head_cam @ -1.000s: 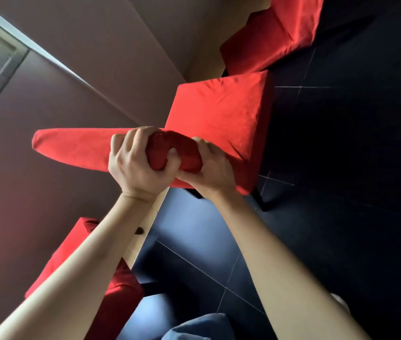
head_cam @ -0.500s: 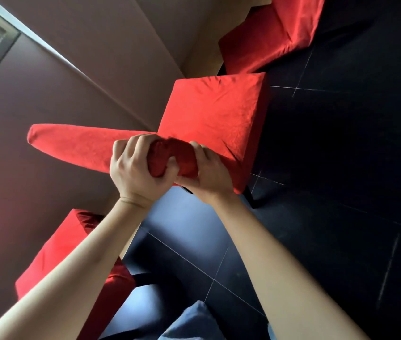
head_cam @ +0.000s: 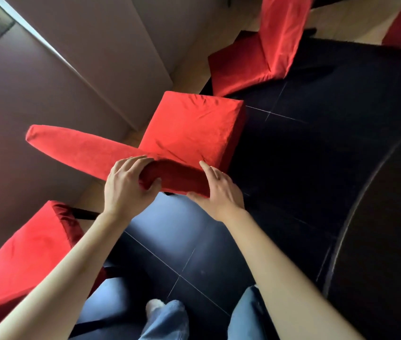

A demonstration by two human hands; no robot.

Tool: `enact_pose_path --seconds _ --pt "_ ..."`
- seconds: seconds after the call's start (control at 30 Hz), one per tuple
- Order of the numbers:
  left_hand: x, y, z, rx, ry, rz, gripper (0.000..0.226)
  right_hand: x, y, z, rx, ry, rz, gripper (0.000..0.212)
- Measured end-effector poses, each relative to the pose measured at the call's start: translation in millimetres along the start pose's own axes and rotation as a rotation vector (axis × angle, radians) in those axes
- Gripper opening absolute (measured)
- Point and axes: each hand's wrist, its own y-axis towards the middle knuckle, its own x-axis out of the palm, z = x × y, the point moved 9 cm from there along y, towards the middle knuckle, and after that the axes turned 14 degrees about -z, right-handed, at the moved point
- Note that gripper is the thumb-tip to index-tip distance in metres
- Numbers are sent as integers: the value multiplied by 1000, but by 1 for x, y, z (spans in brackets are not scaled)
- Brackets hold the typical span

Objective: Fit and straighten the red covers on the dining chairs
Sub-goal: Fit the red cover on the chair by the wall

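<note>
At the lower left, a second covered chair (head_cam: 25, 251) is standing close to the person, its red fabric rumpled near the top corner. Moving right, the red cover (head_cam: 189, 128) is sitting over the middle dining chair, stretched across the seat and along the backrest, which is pointing out to the left in this tilted view. The left hand (head_cam: 127, 186) is gripping the near end of that backrest, fingers curling over the top edge and thumb pressing into a bunched fold of cloth underneath. Just beside it, the right hand (head_cam: 219, 190) is lying flat against the cover where backrest and seat meet, fingers straight and spread, holding nothing but pressing on the fabric. Below the hands, the person's jeans (head_cam: 170, 320) are showing above the dark tiled floor (head_cam: 194, 241). Farther right and up, a third covered chair (head_cam: 263, 52) is standing beside a dark round table (head_cam: 385, 217).
</note>
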Motion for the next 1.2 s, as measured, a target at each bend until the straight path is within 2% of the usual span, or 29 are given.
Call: enact_pose_path --seconds 0.23,0.57,0.97,1.2 --pt "-7 8 1 -110 -4 -99 60 -45 -13 11 43 10 -10 86" --pt "-57 69 13 -24 -152 3 70 -118 23 -1 67 -12 69 87" --pt "-74 211 -7 2 -295 27 70 -215 120 -7 150 -67 91 88" --pt "-64 304 29 -27 -356 34 60 -291 179 25 157 -77 94 87"
